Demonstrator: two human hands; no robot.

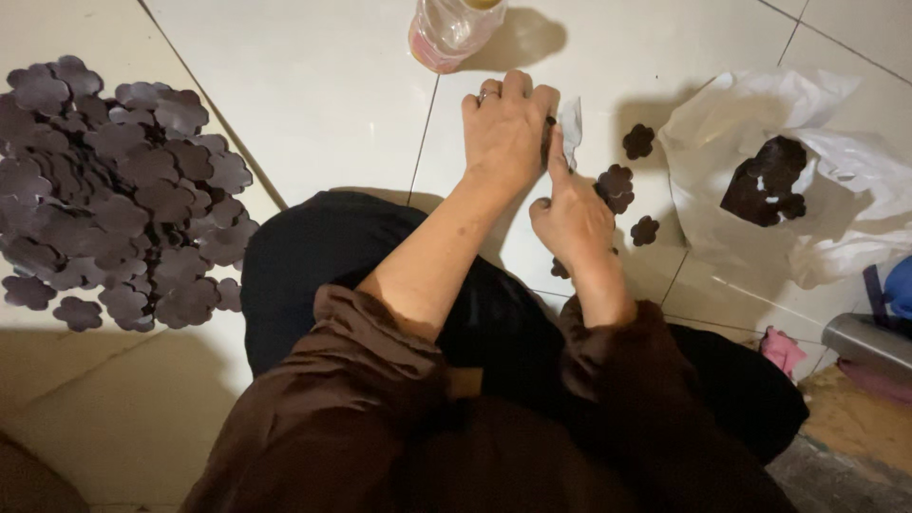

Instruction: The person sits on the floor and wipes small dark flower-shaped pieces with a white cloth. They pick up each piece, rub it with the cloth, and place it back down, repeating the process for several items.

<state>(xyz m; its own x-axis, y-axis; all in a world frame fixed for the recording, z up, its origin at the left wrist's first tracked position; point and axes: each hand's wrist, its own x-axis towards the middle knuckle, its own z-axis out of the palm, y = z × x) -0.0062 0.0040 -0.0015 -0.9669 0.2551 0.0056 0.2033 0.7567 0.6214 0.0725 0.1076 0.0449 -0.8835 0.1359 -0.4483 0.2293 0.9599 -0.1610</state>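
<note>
Nearest the camera, brown sleeves [380, 418] are bunching above black-clad knees; the person is sitting on a pale tiled floor [313, 104].

Just beyond the knees, both hands are meeting over the tiles. The right hand [573, 220] is pinching, thumb up, at a small white paper backing [571, 128] that is standing up between the two hands. The left hand [506, 128], ring on one finger, is curling down over a dark flower-shaped cutout [549, 133], mostly hidden beneath it; fingers are closed on the piece.

Judgement: the peeling step looks to be in hand, white backing coming away from the dark piece. The next move probably calls for a steady pull with the right hand while the left is pinning the cutout flat.

Beside the right hand, loose cutouts [617, 182] are lying on the tile. Farther right, a white plastic bag [722, 142] is gaping open with more dark pieces inside. Far left, a large heap of cutouts [114, 190] is spreading across the floor. At the top edge, a clear plastic bottle [446, 28] is standing.
</note>
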